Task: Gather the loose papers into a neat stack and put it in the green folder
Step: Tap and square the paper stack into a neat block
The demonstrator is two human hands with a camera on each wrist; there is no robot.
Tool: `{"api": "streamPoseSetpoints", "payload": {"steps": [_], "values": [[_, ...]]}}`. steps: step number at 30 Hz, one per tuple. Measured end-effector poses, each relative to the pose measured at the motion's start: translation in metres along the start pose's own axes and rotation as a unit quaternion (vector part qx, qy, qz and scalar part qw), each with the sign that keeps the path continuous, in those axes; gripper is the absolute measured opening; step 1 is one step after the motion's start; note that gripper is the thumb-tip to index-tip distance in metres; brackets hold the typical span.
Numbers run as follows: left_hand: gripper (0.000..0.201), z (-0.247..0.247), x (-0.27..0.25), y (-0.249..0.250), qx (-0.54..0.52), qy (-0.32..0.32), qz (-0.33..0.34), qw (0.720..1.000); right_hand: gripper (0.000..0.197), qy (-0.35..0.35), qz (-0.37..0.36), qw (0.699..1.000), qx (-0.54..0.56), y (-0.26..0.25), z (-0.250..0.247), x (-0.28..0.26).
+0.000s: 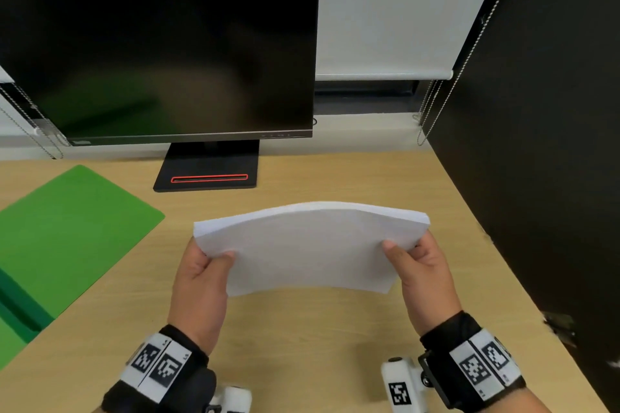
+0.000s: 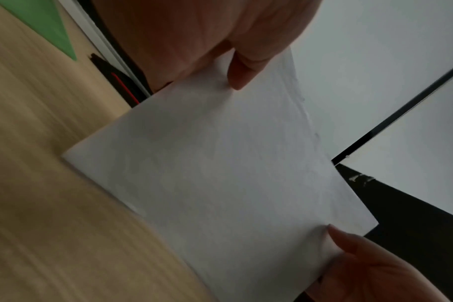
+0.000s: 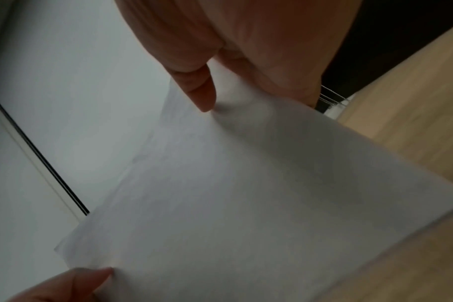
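Both my left hand (image 1: pixel 201 282) and right hand (image 1: pixel 424 278) pinch the white paper stack (image 1: pixel 312 248) by its side edges above the desk (image 1: pixel 302 345); green folder (image 1: pixel 67 238) lies left.

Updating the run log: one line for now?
paper stack: held above desk | left hand: gripping | right hand: gripping | green folder: open, left
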State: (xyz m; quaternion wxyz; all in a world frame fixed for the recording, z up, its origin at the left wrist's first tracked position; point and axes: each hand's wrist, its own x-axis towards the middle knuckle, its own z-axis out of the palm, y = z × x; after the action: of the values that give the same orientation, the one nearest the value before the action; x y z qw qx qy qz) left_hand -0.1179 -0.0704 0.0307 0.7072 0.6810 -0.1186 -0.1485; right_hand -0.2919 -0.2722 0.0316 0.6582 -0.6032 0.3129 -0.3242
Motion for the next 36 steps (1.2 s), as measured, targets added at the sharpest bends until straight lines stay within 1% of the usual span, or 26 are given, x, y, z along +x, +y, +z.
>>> {"api": "streamPoseSetpoints", "payload": {"steps": [5, 7, 8, 9, 10, 11, 13, 14, 15, 16, 17, 20, 22, 25, 26, 27, 28, 29, 31, 32, 33, 34, 35, 36], "values": [[0.041, 0.001, 0.004, -0.001, -0.012, 0.01, 0.02, 1.0, 0.031, 0.007, -0.005, 1.0, 0.006, 0.002, 0.004, -0.001], [0.039, -0.001, 0.006, -0.004, -0.009, 0.004, 0.014, 1.0, 0.032, 0.01, -0.009, 1.0, -0.02, 0.002, 0.006, -0.003], [0.035, -0.001, 0.007, -0.004, 0.003, 0.005, 0.019, 1.0, 0.036, 0.017, -0.025, 0.998, -0.046, 0.0, 0.006, -0.004], [0.033, -0.002, 0.008, -0.003, 0.018, 0.011, 0.031, 0.999, 0.046, 0.026, -0.056, 0.995, -0.079, -0.002, 0.007, -0.004], [0.035, -0.004, 0.01, -0.002, 0.033, 0.021, 0.051, 0.998, 0.057, 0.033, -0.1, 0.987, -0.119, -0.004, 0.007, -0.004], [0.043, -0.005, 0.01, 0.001, 0.045, 0.027, 0.077, 0.996, 0.065, 0.034, -0.151, 0.974, -0.166, -0.006, 0.006, -0.004], [0.063, -0.008, 0.008, 0.006, 0.099, 0.021, 0.149, 0.984, 0.067, 0.025, -0.254, 0.93, -0.266, -0.005, 0.003, 0.0], [0.064, -0.009, 0.008, 0.008, 0.153, 0.015, 0.196, 0.968, 0.065, 0.024, -0.285, 0.911, -0.296, -0.002, 0.0, 0.002], [0.059, -0.01, 0.007, 0.01, 0.205, 0.011, 0.239, 0.949, 0.065, 0.025, -0.294, 0.904, -0.308, 0.0, 0.0, 0.005], [0.053, -0.012, 0.008, 0.008, 0.243, 0.013, 0.266, 0.933, 0.064, 0.027, -0.298, 0.901, -0.314, 0.002, -0.001, 0.007], [0.049, -0.012, 0.008, 0.008, 0.254, 0.013, 0.271, 0.928, 0.063, 0.031, -0.304, 0.898, -0.315, 0.002, -0.001, 0.008], [0.047, -0.012, 0.006, 0.01, 0.243, 0.011, 0.241, 0.94, 0.057, 0.031, -0.312, 0.894, -0.319, 0.004, -0.001, 0.008], [0.044, -0.013, 0.005, 0.011, 0.251, 0.013, 0.237, 0.938, 0.054, 0.032, -0.312, 0.894, -0.319, 0.003, -0.001, 0.009], [0.035, -0.015, 0.005, 0.018, 0.252, 0.011, 0.237, 0.938, 0.054, 0.018, -0.307, 0.908, -0.285, 0.0, 0.0, 0.008], [0.036, -0.014, 0.004, 0.023, 0.268, 0.013, 0.251, 0.93, 0.055, 0.012, -0.3, 0.916, -0.267, -0.002, 0.0, 0.008], [0.039, -0.011, 0.003, 0.03, 0.299, 0.01, 0.281, 0.912, 0.056, 0.008, -0.291, 0.923, -0.251, -0.003, 0.0, 0.007], [0.041, -0.006, 0.001, 0.038, 0.339, -0.002, 0.324, 0.883, 0.055, 0.006, -0.284, 0.928, -0.24, -0.004, 0.0, 0.007], [0.041, 0.003, -0.001, 0.047, 0.382, -0.022, 0.372, 0.846, 0.053, 0.005, -0.281, 0.931, -0.233, -0.005, 0.001, 0.007], [0.043, 0.028, -0.004, 0.063, 0.462, -0.09, 0.446, 0.761, 0.049, 0.001, -0.285, 0.932, -0.224, -0.005, 0.001, 0.006], [0.046, 0.043, -0.005, 0.069, 0.502, -0.13, 0.462, 0.72, 0.049, -0.003, -0.287, 0.933, -0.219, -0.004, 0.001, 0.005], [0.051, 0.057, -0.004, 0.072, 0.541, -0.163, 0.463, 0.683, 0.05, -0.007, -0.288, 0.933, -0.214, -0.004, 0.001, 0.004], [0.057, 0.07, -0.003, 0.072, 0.574, -0.184, 0.454, 0.656, 0.05, -0.011, -0.289, 0.934, -0.212, -0.003, 0.001, 0.004], [0.06, 0.08, 0.0, 0.071, 0.6, -0.197, 0.443, 0.637, 0.05, -0.012, -0.29, 0.933, -0.211, -0.002, 0.001, 0.003], [0.058, 0.087, 0.003, 0.071, 0.618, -0.205, 0.431, 0.625, 0.05, -0.011, -0.291, 0.933, -0.211, -0.002, 0.002, 0.003]]}}
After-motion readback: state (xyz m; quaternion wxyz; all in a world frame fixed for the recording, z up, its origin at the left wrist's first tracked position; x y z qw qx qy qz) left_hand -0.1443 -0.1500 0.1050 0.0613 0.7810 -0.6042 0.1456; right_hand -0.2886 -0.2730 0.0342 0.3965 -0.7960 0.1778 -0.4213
